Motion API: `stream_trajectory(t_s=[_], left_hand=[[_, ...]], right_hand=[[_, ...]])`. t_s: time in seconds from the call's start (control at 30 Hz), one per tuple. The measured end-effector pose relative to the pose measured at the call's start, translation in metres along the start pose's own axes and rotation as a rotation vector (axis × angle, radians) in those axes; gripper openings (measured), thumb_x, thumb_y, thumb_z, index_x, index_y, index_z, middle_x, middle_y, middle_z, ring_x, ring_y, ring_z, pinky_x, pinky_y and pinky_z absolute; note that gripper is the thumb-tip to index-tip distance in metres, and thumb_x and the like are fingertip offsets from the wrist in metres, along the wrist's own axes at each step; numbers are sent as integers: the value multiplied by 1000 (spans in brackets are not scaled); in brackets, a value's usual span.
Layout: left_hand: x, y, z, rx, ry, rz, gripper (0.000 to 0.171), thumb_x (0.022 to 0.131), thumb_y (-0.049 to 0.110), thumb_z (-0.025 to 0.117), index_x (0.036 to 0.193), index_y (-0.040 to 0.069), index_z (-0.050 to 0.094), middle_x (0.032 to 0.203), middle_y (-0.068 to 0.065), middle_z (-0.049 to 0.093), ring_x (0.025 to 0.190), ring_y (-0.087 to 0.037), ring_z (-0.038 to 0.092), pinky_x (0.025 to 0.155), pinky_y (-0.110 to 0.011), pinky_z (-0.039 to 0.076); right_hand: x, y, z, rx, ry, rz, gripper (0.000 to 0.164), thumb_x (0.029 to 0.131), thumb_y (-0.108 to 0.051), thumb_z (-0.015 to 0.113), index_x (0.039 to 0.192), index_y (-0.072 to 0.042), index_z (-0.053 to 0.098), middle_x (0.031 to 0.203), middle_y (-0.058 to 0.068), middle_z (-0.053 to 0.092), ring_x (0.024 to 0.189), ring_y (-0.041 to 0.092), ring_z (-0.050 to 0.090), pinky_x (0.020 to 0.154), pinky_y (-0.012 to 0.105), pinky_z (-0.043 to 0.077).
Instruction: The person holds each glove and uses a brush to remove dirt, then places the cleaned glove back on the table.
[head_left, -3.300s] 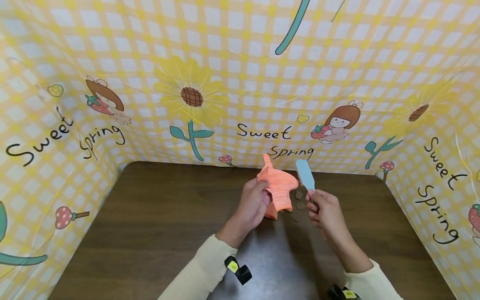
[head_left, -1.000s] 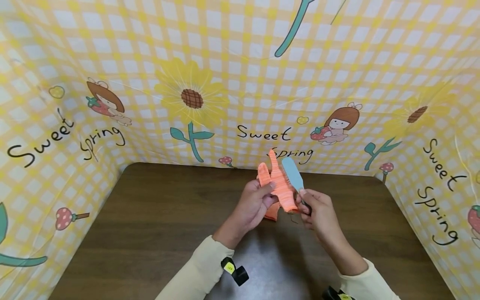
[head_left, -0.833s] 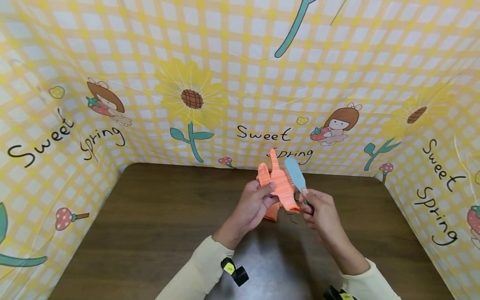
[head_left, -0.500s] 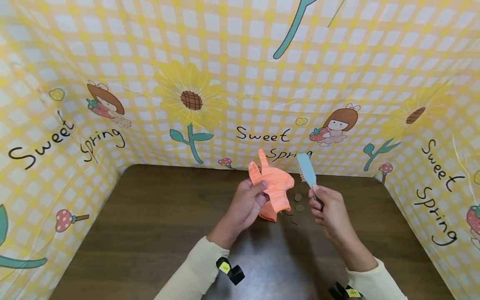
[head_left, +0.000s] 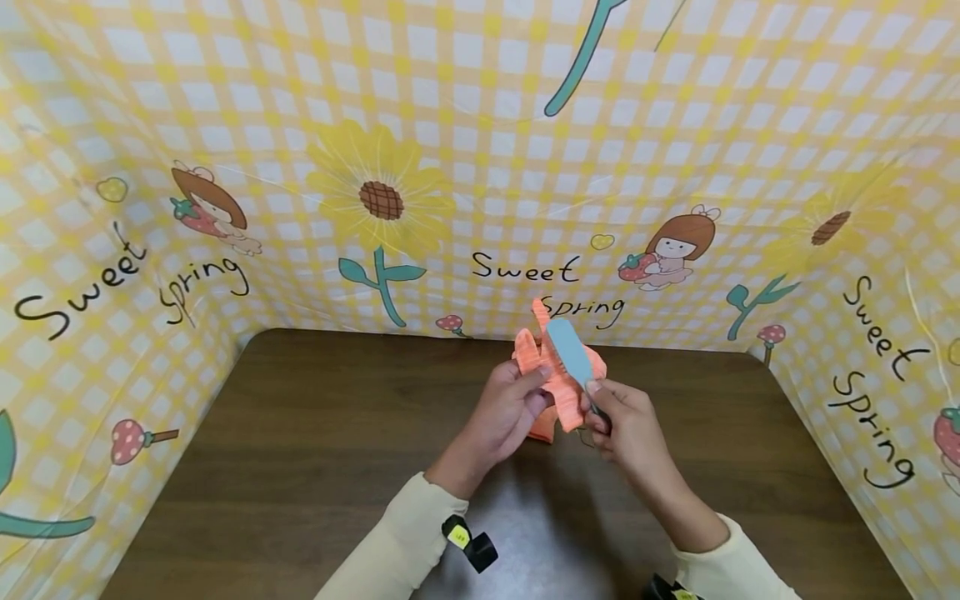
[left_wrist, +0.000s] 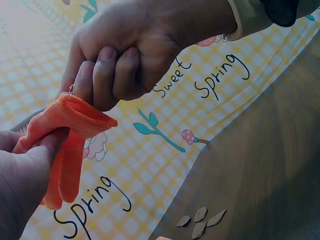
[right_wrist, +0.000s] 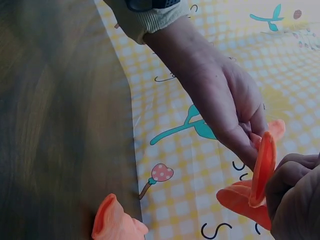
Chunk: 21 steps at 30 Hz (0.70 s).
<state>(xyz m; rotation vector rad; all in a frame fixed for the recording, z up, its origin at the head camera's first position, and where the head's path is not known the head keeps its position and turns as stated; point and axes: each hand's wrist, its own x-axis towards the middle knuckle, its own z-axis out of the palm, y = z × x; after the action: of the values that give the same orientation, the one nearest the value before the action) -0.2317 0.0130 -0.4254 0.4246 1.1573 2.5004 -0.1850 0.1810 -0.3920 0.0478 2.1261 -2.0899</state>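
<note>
Pinched between thumb and fingers of my left hand (head_left: 498,408) is an orange knitted glove (head_left: 567,407), held up over the table with some of its fingers pointing upward. My right hand (head_left: 633,425) grips a light blue brush (head_left: 572,354) by its dark handle. The brush head lies across the glove's front, bristles turned toward the knit. In the left wrist view, the right hand's curled fingers (left_wrist: 122,75) sit right at the glove's open cuff (left_wrist: 82,112). A second orange glove (right_wrist: 114,222) lies on the table beneath, partly covered in the head view.
Several small flat pale pieces (left_wrist: 200,222) lie on the brown wooden table (head_left: 315,433). A dark thread-like bit (head_left: 587,437) lies by the lower glove. Yellow checked cloth (head_left: 465,167) walls the table at the back and both sides.
Half a second ago the brush stood apart, right of the glove; now it has moved left onto it. The glove has shifted slightly right. Earlier frames also show the brush against and away from the glove.
</note>
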Motion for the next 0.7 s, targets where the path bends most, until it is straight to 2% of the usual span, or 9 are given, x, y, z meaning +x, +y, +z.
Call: stream_trajectory(t_s=[0.2,0.37,0.57,0.7], left_hand=[[-2,0,-4,-11,9,3,45,109,3,38,153,-7,33,158,-24,41,138,-26,50,113,-43,44],[-3,-1,-5,-36,30,-6,45,108,1,39,153,-6,34,159,-24,41,142,-31,47,115,-48,39],[-4,0,-10,-50,78,-6,45,107,-1,39,151,-10,34,151,-23,46,133,-26,53,110,-41,47],[-5,6,-24,-84,128,20,45,103,-8,38,147,-11,35,139,-16,53,128,-21,55,105,-35,50]], right_hand=[[1,2,-7,15,11,0,34,110,-22,41,84,-2,50,62,-3,35,45,7,26,42,21,20],[3,4,-12,31,4,10,35,111,-24,39,85,-3,50,63,-3,36,45,6,25,42,23,18],[7,8,-20,52,26,26,34,111,-23,37,86,-3,49,63,-4,34,45,5,25,41,23,17],[12,15,-36,38,47,26,34,112,-24,35,88,-5,50,63,-6,35,44,4,26,40,23,18]])
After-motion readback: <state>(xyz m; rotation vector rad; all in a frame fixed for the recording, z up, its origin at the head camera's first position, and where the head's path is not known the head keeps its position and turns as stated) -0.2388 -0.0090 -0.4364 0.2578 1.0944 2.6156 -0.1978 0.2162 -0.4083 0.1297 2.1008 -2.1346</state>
